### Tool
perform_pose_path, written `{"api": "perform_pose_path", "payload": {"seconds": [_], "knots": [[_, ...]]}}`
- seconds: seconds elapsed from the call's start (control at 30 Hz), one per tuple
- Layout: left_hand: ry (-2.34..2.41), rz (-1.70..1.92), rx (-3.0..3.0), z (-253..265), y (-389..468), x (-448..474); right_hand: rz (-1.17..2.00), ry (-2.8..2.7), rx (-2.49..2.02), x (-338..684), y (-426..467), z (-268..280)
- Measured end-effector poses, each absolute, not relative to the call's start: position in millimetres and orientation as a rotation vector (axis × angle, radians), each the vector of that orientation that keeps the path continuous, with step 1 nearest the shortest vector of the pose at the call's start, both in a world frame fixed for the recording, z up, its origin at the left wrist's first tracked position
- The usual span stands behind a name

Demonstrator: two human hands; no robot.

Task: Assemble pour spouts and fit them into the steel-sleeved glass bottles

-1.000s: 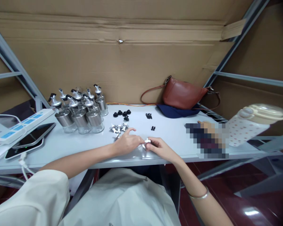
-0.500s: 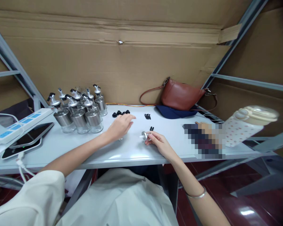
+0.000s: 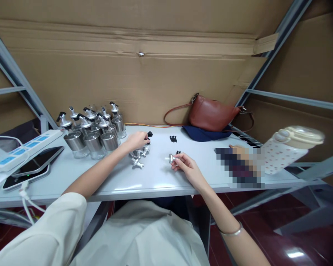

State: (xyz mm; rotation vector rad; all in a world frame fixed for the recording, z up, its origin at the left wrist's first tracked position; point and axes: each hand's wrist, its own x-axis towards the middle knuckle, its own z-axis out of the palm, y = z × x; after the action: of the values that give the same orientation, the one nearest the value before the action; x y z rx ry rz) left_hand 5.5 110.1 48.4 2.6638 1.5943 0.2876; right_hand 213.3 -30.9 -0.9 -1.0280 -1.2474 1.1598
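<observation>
My right hand (image 3: pixel 185 165) pinches a silver pour spout (image 3: pixel 170 159) above the table, its pale stem pointing left. My left hand (image 3: pixel 138 141) is over the small black stoppers (image 3: pixel 150 133), fingers curled down and closed around one of them; the fingertips are partly hidden. Just below that hand lie several loose silver pour spouts (image 3: pixel 138 163). Behind my right hand are a few small black pieces (image 3: pixel 178 152), with another small group of black pieces (image 3: pixel 173 139) farther back.
Several glass-and-steel dispenser bottles (image 3: pixel 93 144) stand at left, near a power strip (image 3: pixel 24 149) and a phone (image 3: pixel 37 160). A brown handbag (image 3: pixel 211 112) rests on a navy cap (image 3: pixel 208 133) at the back. A dotted tumbler (image 3: pixel 290 151) stands at right; cardboard walls enclose the table (image 3: pixel 155 181).
My left hand has moved left and back, curling down onto the black stoppers and uncovering the loose silver spouts. My right hand keeps its spout in nearly the same place.
</observation>
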Motion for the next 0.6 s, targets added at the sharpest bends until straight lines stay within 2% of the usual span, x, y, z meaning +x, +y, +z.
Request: {"api": "perform_pose_path", "payload": {"seconds": [0.6], "knots": [[1.549,0.462,2.572,32.1,118.4,-5.3,1.091,-1.326,-1.053,213.5,-30.6,-0.2]]}}
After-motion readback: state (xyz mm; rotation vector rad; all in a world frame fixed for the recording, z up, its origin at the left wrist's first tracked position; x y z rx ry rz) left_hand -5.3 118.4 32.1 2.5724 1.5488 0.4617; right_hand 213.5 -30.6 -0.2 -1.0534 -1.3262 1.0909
